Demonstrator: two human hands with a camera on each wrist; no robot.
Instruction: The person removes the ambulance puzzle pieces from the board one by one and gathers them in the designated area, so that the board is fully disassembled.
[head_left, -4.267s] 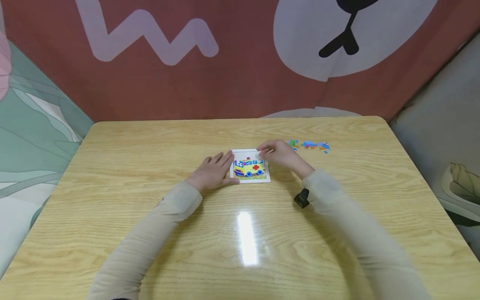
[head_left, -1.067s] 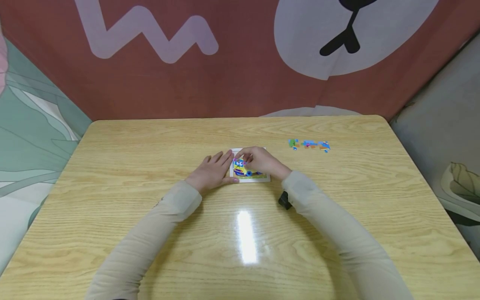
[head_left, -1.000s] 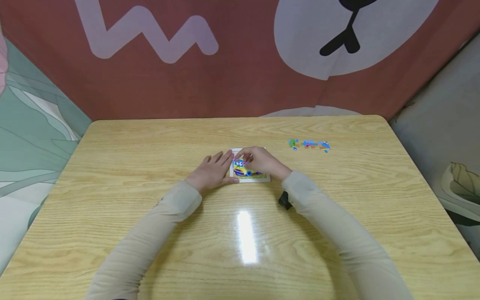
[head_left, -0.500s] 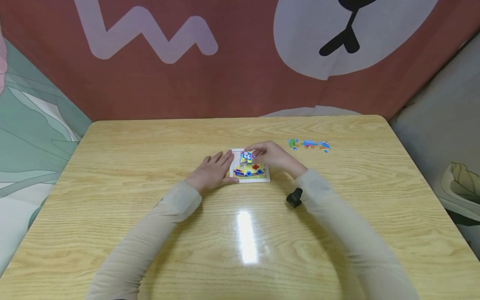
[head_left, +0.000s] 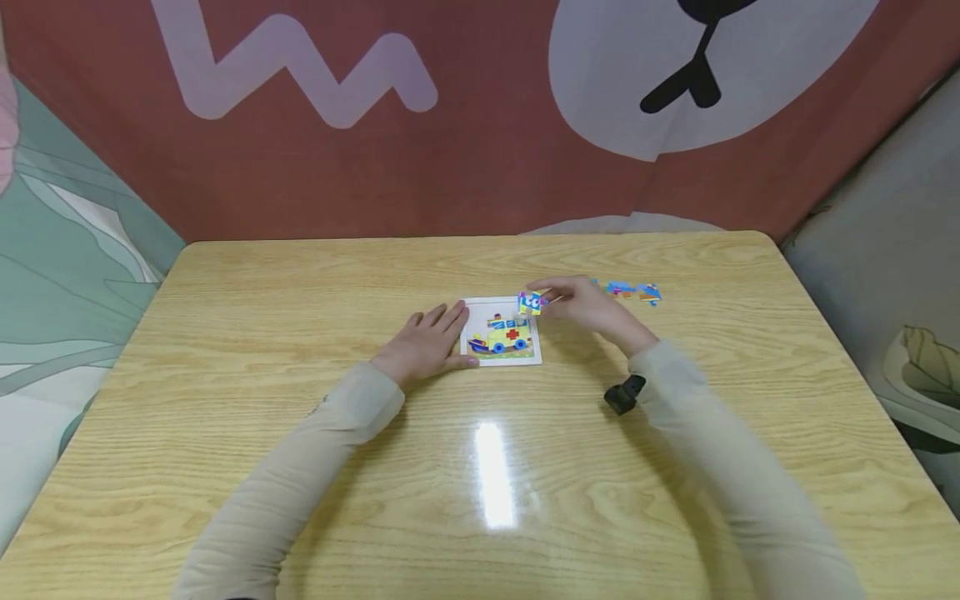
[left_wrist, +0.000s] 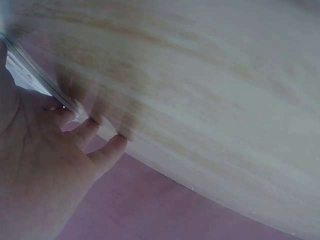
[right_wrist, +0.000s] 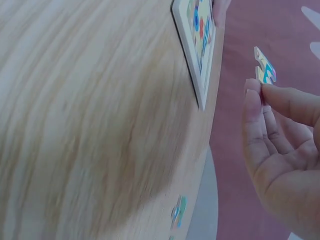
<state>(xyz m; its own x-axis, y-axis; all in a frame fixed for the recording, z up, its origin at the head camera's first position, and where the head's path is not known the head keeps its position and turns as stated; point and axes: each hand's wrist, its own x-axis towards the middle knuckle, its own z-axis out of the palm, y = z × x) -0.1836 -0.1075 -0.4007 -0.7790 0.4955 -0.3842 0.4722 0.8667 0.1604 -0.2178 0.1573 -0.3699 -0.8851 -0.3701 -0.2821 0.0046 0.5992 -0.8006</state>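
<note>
A white-framed puzzle tray (head_left: 474, 305) lies on the table, showing part of a yellow ambulance with a red cross. Its upper strip and left side are bare white. My left hand (head_left: 424, 343) rests along the tray's left edge, fingers spread; in the left wrist view its fingertips (left_wrist: 117, 145) touch the table beside the tray. My right hand (head_left: 592, 307) pinches a puzzle piece (head_left: 529, 303) with cartoon eyes between thumb and finger, above the tray's upper right corner. The right wrist view shows that piece raised off the table.
Several loose puzzle pieces (head_left: 633, 291) lie on the wooden table (head_left: 300, 300) to the right of the tray, partly hidden behind my right hand. A red-brown printed cloth (head_left: 480, 167) hangs at the table's far edge. A black device (head_left: 624, 395) is strapped at my right wrist.
My right hand has lifted the eyes piece out of the tray's left side and carried it rightward, leaving a bare gap beside the ambulance. The left hand has stayed in place.
</note>
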